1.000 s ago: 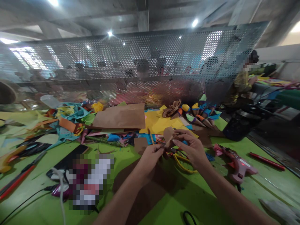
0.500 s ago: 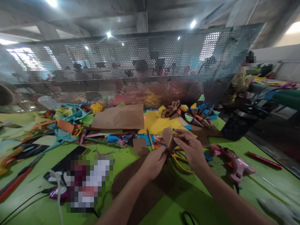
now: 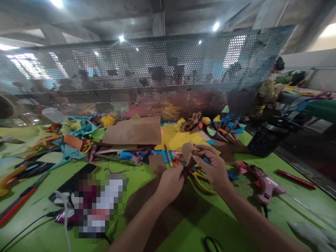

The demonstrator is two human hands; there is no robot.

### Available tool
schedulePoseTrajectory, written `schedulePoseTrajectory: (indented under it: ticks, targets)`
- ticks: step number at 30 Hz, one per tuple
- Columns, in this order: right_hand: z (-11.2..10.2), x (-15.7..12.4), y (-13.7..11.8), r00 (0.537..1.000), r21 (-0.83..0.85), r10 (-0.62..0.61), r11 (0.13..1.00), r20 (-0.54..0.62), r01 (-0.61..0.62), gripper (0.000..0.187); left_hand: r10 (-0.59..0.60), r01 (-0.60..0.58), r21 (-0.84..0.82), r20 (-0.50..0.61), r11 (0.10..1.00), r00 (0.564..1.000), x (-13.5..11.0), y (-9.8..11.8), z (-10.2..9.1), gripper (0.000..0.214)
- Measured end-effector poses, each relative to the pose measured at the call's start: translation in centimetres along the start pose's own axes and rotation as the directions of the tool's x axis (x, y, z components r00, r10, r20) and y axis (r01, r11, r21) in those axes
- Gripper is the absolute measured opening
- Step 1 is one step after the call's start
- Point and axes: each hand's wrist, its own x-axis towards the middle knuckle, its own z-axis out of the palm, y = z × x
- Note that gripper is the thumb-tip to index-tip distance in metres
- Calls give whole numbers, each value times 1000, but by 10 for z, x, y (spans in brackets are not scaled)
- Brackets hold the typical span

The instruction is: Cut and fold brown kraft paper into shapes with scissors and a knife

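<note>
A small folded piece of brown paper point(image 3: 188, 152) is held up between my two hands above the table. My left hand point(image 3: 170, 182) pinches its lower end, fingers closed. At its right upper edge, the thumb and fingertips of my right hand point(image 3: 213, 168) grip the fold. Beneath the hands lie yellow-handled pliers or scissors point(image 3: 201, 183), partly covered by my right hand. A brown paper square point(image 3: 157, 164) and a pencil-like stick point(image 3: 168, 155) lie just beyond my left hand.
A pink glue gun point(image 3: 269, 187) with a lit red light and a red pen point(image 3: 296, 179) lie at right, near a dark flask point(image 3: 266, 138). Coloured paper scraps point(image 3: 76, 131) and a brown sheet point(image 3: 133, 131) spread along the back, before a perforated metal screen point(image 3: 147, 77). One person point(image 3: 269, 92) sits far right.
My fingers have shifted slightly on the brown paper, and my right fingertips have moved a little to the left along its edge. The things on the table stay in place.
</note>
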Motion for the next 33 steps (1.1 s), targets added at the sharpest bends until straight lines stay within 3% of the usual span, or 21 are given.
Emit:
schedulePoseTrajectory:
  ticks: [4,8,13,17,19,22,27,30,33]
  targets:
    - [-1,0,-4,999,-19,-31,999,42,32,9,-8,15,-217,32,976,999,2,-2,0,21]
    - [1,-1,-7,989,-6,-103,995,106,104,7,47,-8,-517,64,856,997,4,-4,4,22]
    - [0,-1,-11,970,35,-164,986,181,160,6,39,19,-625,80,781,996,7,-9,9,25]
    - [-5,2,-13,972,48,-146,989,185,140,8,5,34,-627,61,778,998,9,-14,7,24]
    - [-7,4,-11,980,72,-94,994,176,82,30,-14,38,-614,43,788,999,9,-16,5,23]
    - [-5,4,-5,972,169,67,980,224,-106,57,-14,29,-615,29,788,999,10,-16,3,19]
    - [3,2,1,860,312,268,851,434,-423,38,21,40,-610,92,792,996,10,-15,3,23]
    - [5,0,-1,849,343,330,807,413,-481,37,-1,80,-593,132,802,991,9,-16,5,30]
    - [5,1,-4,854,322,348,817,387,-479,32,-8,103,-576,164,811,986,9,-16,7,34]
